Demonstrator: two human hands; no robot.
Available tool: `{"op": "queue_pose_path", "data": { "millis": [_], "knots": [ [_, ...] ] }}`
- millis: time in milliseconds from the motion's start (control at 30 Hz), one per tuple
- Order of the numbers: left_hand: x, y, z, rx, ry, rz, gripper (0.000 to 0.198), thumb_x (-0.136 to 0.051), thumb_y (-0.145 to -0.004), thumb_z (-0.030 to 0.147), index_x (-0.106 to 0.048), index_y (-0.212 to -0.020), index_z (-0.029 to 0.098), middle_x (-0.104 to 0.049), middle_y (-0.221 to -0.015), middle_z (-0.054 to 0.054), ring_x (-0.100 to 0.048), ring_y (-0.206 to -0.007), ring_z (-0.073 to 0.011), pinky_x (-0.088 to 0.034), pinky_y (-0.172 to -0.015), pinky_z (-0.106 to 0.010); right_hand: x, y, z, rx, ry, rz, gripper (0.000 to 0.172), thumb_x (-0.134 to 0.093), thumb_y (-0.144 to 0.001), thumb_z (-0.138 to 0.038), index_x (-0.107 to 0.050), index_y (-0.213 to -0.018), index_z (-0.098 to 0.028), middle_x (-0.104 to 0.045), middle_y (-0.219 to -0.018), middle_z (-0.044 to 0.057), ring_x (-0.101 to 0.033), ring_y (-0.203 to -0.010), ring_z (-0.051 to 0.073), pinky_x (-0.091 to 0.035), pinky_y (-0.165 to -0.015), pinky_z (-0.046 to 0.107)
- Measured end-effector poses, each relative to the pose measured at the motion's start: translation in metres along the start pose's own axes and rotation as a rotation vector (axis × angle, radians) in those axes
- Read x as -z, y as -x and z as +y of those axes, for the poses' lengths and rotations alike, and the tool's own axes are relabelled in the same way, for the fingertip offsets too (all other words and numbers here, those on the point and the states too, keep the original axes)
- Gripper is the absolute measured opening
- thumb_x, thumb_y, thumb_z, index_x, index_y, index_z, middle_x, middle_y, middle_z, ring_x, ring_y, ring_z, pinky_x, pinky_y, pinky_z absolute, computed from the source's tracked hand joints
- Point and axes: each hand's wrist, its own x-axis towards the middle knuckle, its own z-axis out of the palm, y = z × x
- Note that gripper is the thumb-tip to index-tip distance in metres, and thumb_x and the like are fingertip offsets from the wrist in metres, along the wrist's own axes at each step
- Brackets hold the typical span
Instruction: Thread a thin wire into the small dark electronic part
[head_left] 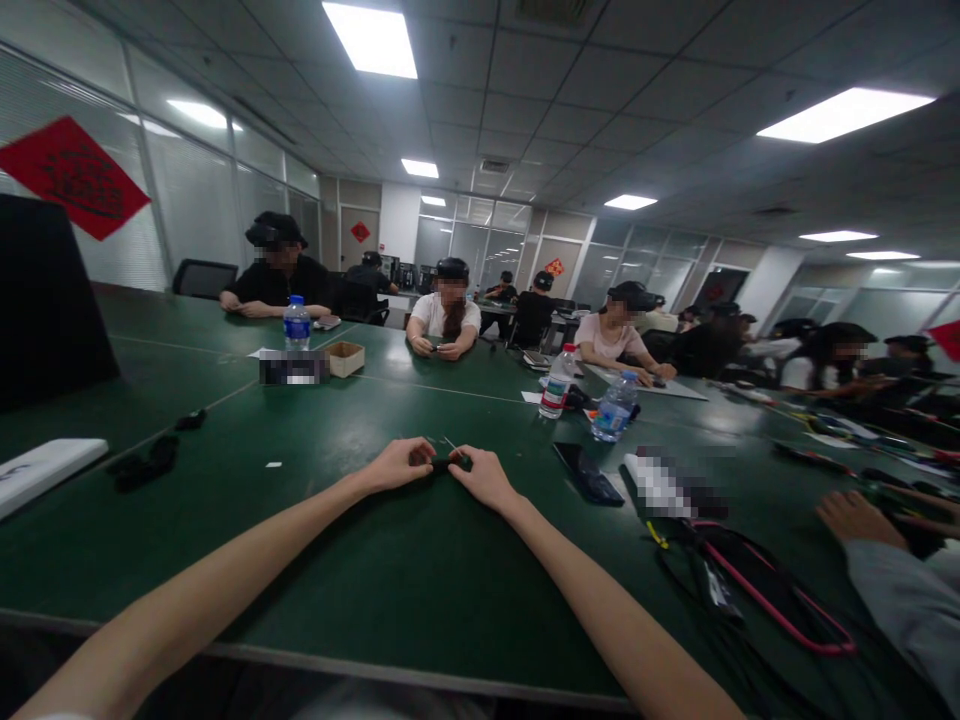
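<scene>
Both my hands meet above the green table (337, 590), a little way in from its near edge. My left hand (401, 465) has its fingers curled around one end of a small black piece (441, 466). On the other side, my right hand (484, 476) pinches the same piece with thumb and fingers. A thin, light-coloured sliver (449, 443) sticks up beside my right fingertips; I cannot make out what it is. Fingers cover most of the black piece, so its kind does not show.
A dark phone (589, 474) and a tangle of cables (780, 600) lie to the right, near another person's hand (859, 518). Bottles (557, 382) and a small open box (346, 360) stand farther back. At left are black pieces (146, 462) and a white slab (52, 470).
</scene>
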Motion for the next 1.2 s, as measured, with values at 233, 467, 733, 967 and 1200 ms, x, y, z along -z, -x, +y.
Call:
{"op": "queue_pose_path", "data": {
  "millis": [233,467,733,967,1200],
  "knots": [
    [0.003,0.002,0.004,-0.072,-0.031,-0.135,0.038,-0.064,-0.072,0.04,-0.061,-0.104,0.019,-0.065,-0.085,-0.001,-0.057,-0.074,-0.0144,-0.042,-0.068,-0.025,-0.002,0.002,0.002,0.021,0.001,-0.011,0.023,-0.056,-0.081,-0.033,-0.064,-0.102,-0.026,-0.067,-0.099,0.0,-0.062,-0.091,0.016,-0.046,-0.08,0.026],
    [0.0,0.002,0.004,-0.118,-0.231,-0.036,0.057,-0.068,-0.067,0.05,-0.058,-0.117,0.024,-0.059,-0.11,-0.008,-0.05,-0.103,-0.0244,-0.037,-0.09,-0.035,0.0,0.004,-0.002,0.017,-0.013,-0.05,0.023,-0.059,-0.081,-0.036,-0.063,-0.103,-0.028,-0.067,-0.101,-0.001,-0.062,-0.092,0.016,-0.046,-0.08,0.027],
    [0.0,0.002,0.004,-0.092,-0.14,-0.048,0.055,-0.068,-0.067,0.044,-0.057,-0.117,0.022,-0.059,-0.111,-0.008,-0.052,-0.103,-0.0244,-0.037,-0.092,-0.037,0.004,0.006,-0.009,-0.002,-0.001,-0.041,0.026,-0.052,-0.085,-0.042,-0.064,-0.102,-0.026,-0.067,-0.097,0.0,-0.062,-0.088,0.016,-0.045,-0.077,0.026],
    [0.001,-0.003,-0.007,0.019,0.423,0.047,0.06,-0.064,-0.07,0.025,-0.04,-0.124,0.017,-0.062,-0.105,-0.008,-0.06,-0.088,-0.016,-0.047,-0.079,-0.031,0.006,0.009,-0.014,0.053,0.144,0.021,0.036,-0.039,-0.09,-0.047,-0.064,-0.098,-0.022,-0.068,-0.09,0.005,-0.061,-0.077,0.016,-0.042,-0.067,0.024],
    [0.009,-0.001,-0.008,0.088,0.624,0.121,0.069,-0.074,-0.061,0.02,-0.038,-0.12,0.022,-0.059,-0.107,-0.008,-0.061,-0.079,-0.0124,-0.05,-0.074,-0.029,0.01,0.011,-0.022,0.053,0.237,-0.059,0.034,-0.039,-0.09,-0.045,-0.063,-0.099,-0.022,-0.066,-0.093,0.005,-0.059,-0.078,0.015,-0.042,-0.069,0.024]
  ]
}}
